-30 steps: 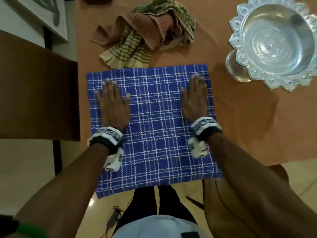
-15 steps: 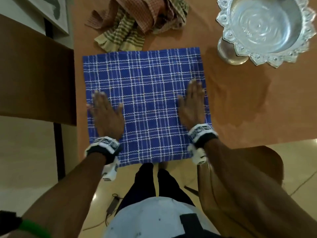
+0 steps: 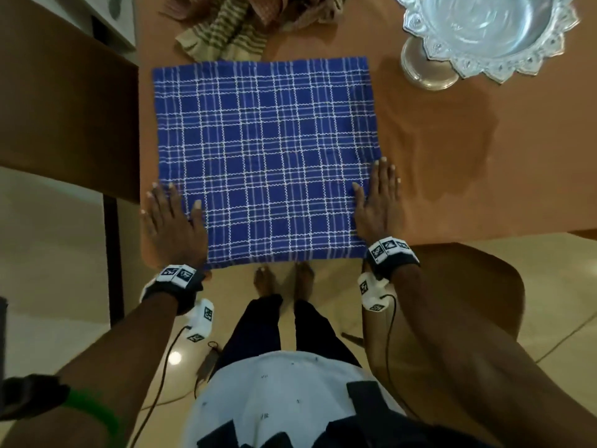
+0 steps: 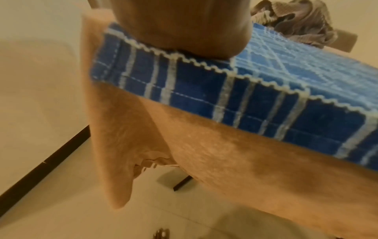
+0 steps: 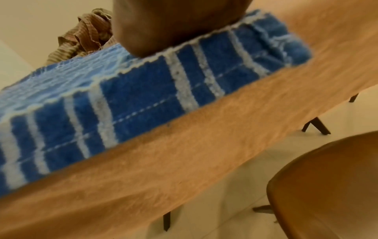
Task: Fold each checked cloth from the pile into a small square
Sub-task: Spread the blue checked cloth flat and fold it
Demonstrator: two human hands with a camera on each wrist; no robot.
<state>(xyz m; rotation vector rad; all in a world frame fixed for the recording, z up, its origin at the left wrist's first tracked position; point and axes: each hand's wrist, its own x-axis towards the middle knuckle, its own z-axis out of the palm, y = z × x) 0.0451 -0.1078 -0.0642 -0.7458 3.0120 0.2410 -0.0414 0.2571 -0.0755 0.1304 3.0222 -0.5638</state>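
A blue checked cloth [image 3: 265, 156] lies flat on the table, its near hem hanging a little over the table's front edge [image 4: 235, 103] [image 5: 126, 100]. My left hand [image 3: 174, 218] lies flat with straight fingers on the cloth's near left corner. On the near right corner my right hand [image 3: 376, 202] presses flat in the same way. Each wrist view shows only the heel of the palm on the cloth. The pile of brown and striped checked cloths [image 3: 245, 24] sits crumpled just beyond the blue one.
An ornate silver bowl on a foot [image 3: 484, 30] stands at the back right of the orange-covered table [image 3: 484, 156]. A brown chair [image 3: 468, 305] is near my right side. A dark wooden panel [image 3: 64, 108] borders the table on the left.
Both hands have slid flat along the cloth from its far part toward me and outward, reaching the near corners. The cloth's overhang at the front edge is shorter.
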